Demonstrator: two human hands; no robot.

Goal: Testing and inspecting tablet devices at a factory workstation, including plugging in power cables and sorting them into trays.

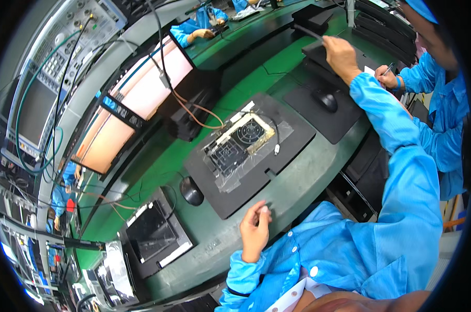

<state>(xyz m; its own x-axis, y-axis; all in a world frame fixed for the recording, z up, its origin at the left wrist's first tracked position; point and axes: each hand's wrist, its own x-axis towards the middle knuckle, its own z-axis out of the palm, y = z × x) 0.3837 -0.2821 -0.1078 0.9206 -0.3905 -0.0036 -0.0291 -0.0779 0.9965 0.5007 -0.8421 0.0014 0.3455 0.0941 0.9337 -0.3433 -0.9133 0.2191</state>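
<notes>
My right hand (pixel 342 54) reaches to the far right, its fingers closed round the end of a thin dark strip (pixel 309 33). The strip points left toward a black box-like stack (pixel 313 20); its exact kind is blurred. Near the bench's front edge, my left hand (pixel 255 229) hovers with loosely curled fingers, thumb apart, nothing visible in it. Before it lies a black foam board (pixel 240 190) carrying a taped-down fixture (pixel 227 156) with a round black fan-like grille (pixel 250 132). A short cable with a white plug (pixel 276 150) trails from the fixture.
Black mice lie left (pixel 191 191) and right (pixel 326 100) of the board. A second black board (pixel 152 236) is at lower left. Monitors (pixel 157 83) and an instrument with cables (pixel 71 39) stand left. On the right, a co-worker's hand (pixel 387 78) holds a pen.
</notes>
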